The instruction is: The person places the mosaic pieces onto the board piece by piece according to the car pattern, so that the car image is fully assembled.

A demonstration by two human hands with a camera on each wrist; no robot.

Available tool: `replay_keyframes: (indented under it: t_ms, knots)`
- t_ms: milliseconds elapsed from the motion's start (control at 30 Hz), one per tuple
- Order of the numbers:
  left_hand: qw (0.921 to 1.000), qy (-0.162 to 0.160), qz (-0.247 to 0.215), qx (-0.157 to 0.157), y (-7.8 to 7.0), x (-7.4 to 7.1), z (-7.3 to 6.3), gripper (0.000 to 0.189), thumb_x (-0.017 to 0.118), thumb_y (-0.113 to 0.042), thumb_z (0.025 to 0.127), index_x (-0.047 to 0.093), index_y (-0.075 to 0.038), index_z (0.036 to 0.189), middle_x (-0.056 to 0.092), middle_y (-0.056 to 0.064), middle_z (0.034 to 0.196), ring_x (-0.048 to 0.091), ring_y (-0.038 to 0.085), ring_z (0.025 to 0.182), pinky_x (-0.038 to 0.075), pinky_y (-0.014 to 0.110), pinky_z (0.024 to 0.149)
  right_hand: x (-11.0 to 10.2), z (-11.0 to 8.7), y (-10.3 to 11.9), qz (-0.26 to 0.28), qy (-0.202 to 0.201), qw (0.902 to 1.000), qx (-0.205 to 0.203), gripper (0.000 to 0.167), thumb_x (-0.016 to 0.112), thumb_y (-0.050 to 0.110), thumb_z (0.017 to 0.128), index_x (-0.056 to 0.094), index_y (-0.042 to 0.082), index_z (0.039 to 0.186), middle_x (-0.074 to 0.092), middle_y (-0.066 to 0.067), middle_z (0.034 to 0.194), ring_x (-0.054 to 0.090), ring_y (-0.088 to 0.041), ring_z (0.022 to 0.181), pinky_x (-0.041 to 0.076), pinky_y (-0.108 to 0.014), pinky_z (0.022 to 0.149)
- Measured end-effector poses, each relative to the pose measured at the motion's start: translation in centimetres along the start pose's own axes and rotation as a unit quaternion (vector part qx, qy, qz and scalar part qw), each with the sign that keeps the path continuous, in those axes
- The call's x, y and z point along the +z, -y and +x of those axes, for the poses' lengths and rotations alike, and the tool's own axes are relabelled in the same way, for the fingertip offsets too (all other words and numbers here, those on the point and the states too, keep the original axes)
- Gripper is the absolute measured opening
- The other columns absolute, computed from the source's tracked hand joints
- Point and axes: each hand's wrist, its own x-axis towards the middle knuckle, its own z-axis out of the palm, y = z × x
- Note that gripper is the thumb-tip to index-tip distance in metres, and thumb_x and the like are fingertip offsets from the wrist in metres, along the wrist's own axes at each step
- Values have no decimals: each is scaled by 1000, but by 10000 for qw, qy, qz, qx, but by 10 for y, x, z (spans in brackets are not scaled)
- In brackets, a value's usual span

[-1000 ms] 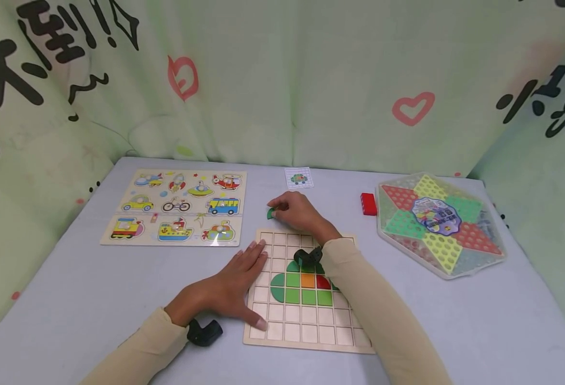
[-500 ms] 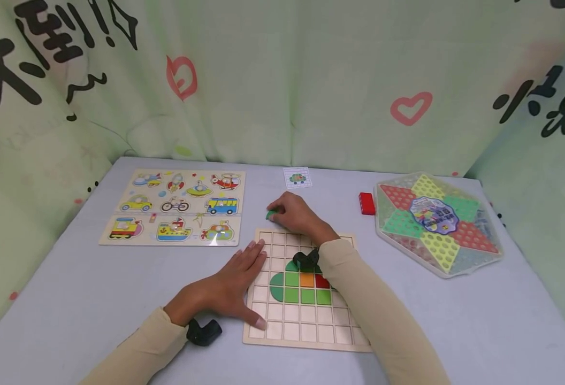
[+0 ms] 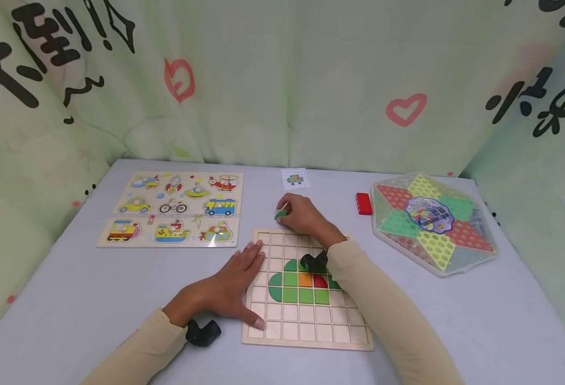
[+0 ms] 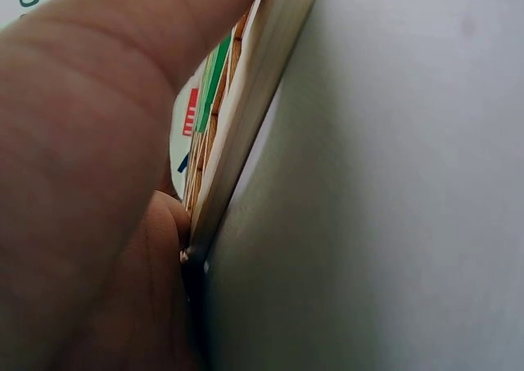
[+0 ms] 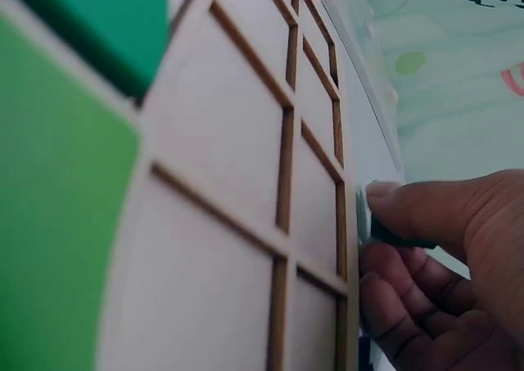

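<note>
My right hand (image 3: 303, 215) pinches a dark green puzzle tile (image 3: 280, 214) between thumb and fingers, just beyond the far edge of a wooden grid board (image 3: 306, 334). In the right wrist view the same green tile (image 5: 401, 237) shows partly behind the thumb. My left hand (image 3: 229, 286) lies with fingers spread straight on the board's left edge, thumb at its lower left corner. Set in the grid are several light green tiles (image 3: 290, 295), dark green rounded tiles (image 3: 275, 287), an orange tile (image 3: 305, 279) and a red tile (image 3: 319, 281). My right wrist and sleeve hide part of the pattern.
A small pattern card (image 3: 295, 179) lies at the back of the white table. At left is a vehicle picture puzzle (image 3: 172, 208). To the right sit a red block (image 3: 364, 203) and a hexagonal Chinese checkers box (image 3: 434, 222). A printed curtain (image 3: 244, 80) surrounds the table.
My right hand has lifted the green tile from the table and shifted slightly right with it. The left hand stays on the board, and the head view has turned slightly.
</note>
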Motion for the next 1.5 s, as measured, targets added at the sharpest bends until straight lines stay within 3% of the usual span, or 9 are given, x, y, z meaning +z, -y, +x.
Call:
replay_keyframes:
  t_ms: [200,400,567,700,833,1000,1300,1500]
  knots:
    - [10000,-12,-14,-16,0,0,0,132,73,-74,64,9,-4,156,-11,6,162,-15,21,146,0,44,117,-8,-7,-10,517,-294,9982,-47,11,69,7,89,68,5,100,64,-7,92,57,-21,84,49,-33,75]
    - [10000,-33,-30,49,-1,0,-1,131,74,-72,65,10,-3,156,-9,9,162,-13,24,147,1,47,117,-24,-17,-17,639,-460,9968,165,16,68,8,91,71,5,107,65,-8,99,57,-23,88,52,-31,78]
    - [9999,-52,-4,86,-1,-1,-1,130,73,-72,65,10,-2,155,-9,10,162,-13,24,146,0,47,117,-34,-26,-25,906,-719,9926,378,31,67,8,91,63,3,121,62,-11,103,57,-25,94,52,-34,85]
    - [9999,-67,-16,84,-1,-1,-1,131,73,-72,65,11,-2,155,-9,10,162,-13,25,146,0,47,117,-39,-35,-30,1051,-870,9896,447,28,67,9,91,62,3,118,62,-11,105,58,-26,96,51,-36,88]
    - [9999,-82,26,73,1,0,-1,131,73,-74,64,10,-3,156,-10,9,162,-13,24,146,1,47,117,-42,-46,-34,955,-818,9914,362,22,66,9,92,67,3,112,65,-11,108,60,-26,98,51,-37,89]
    - [9999,-76,41,81,1,1,-1,131,72,-74,65,10,-3,156,-10,9,162,-14,24,146,1,47,117,-45,-61,-35,853,-719,9932,320,25,66,11,92,69,4,116,66,-11,112,61,-26,97,53,-36,85]
    - [10000,-63,31,62,0,1,0,132,72,-74,64,10,-3,156,-10,8,162,-14,24,146,0,46,117,-46,-80,-41,848,-705,9938,-139,23,68,8,90,69,2,113,68,-7,98,60,-23,86,53,-33,76]
    - [9999,-74,-3,69,1,1,-1,132,73,-73,64,10,-2,155,-10,8,162,-14,24,146,1,47,117,-49,-96,-42,731,-441,9957,-366,16,67,8,91,73,5,106,68,-4,95,60,-21,80,53,-33,69]
